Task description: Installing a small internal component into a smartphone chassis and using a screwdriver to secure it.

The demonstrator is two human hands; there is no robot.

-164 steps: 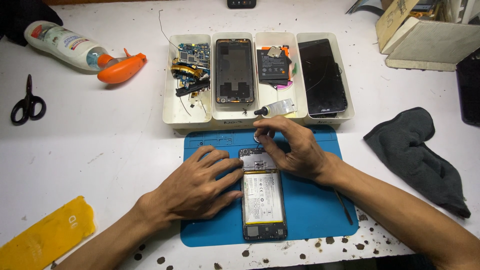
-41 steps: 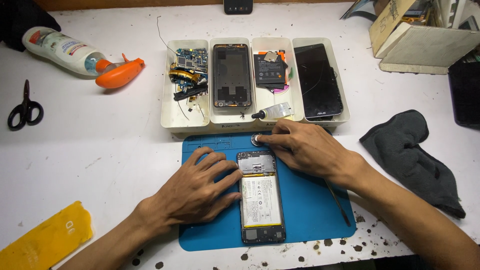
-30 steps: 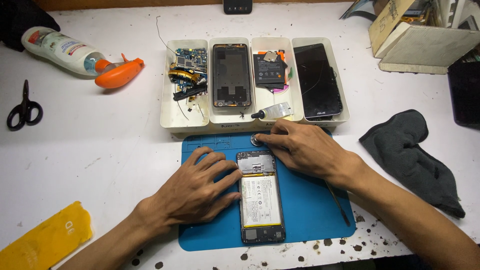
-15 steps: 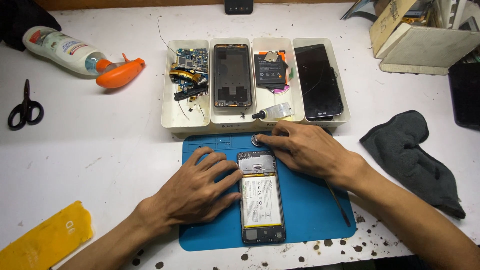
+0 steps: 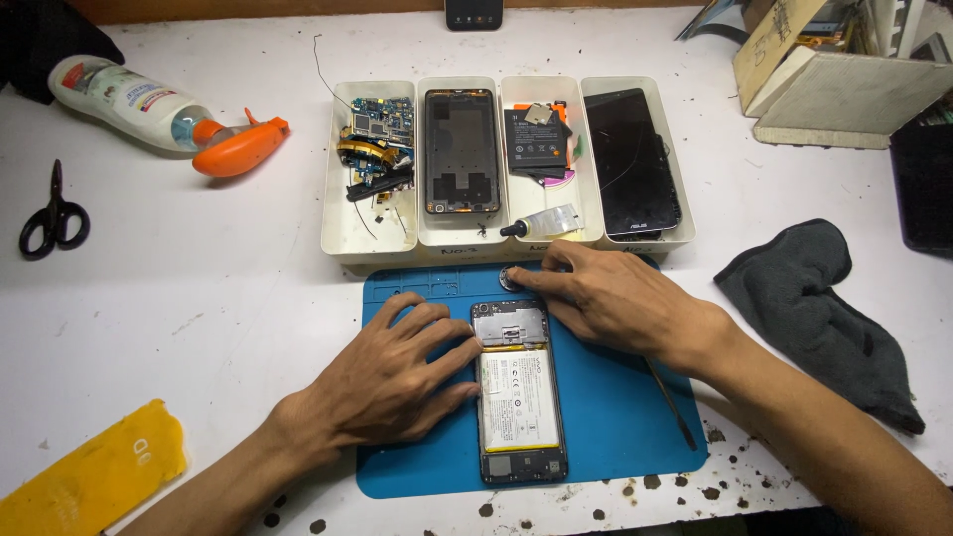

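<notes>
Head view, looking down on a white table (image 5: 199, 298) with a blue work mat (image 5: 606, 427) at its near edge. Opened phone (image 5: 519, 392), back cover off, battery and shield plate exposed, lying lengthwise near the mat's middle. Left hand (image 5: 392, 382) spread flat on the mat, fingers open and pressed against the phone's left side, gripping nothing (likely there to stop the phone sliding). Right hand (image 5: 620, 298) palm down at the mat's far edge, forefinger stretched onto a small round metal piece (image 5: 511, 279) just beyond the phone's top end; fingers loosely curled, pinning the piece rather than pinching it, as far as can be told.

Thin dark tool (image 5: 670, 402) on the mat's right part, half under the right forearm. Right behind the mat, touching its far edge, a row of four white trays (image 5: 342, 233): circuit boards and loose parts in the leftmost, a phone frame next, a battery and a small glue tube in the third, a dark screen panel in the rightmost. Trays close to the right hand's knuckles, so little room to reach forward.

Toward the table's left edge, black scissors (image 5: 55, 213) and a spray bottle with orange trigger (image 5: 164, 114); yellow plastic piece (image 5: 94, 476) at the near left corner. Dark grey cloth (image 5: 824, 318) toward the right edge, well apart from the mat. Cardboard box (image 5: 844, 89) at the far right corner.
</notes>
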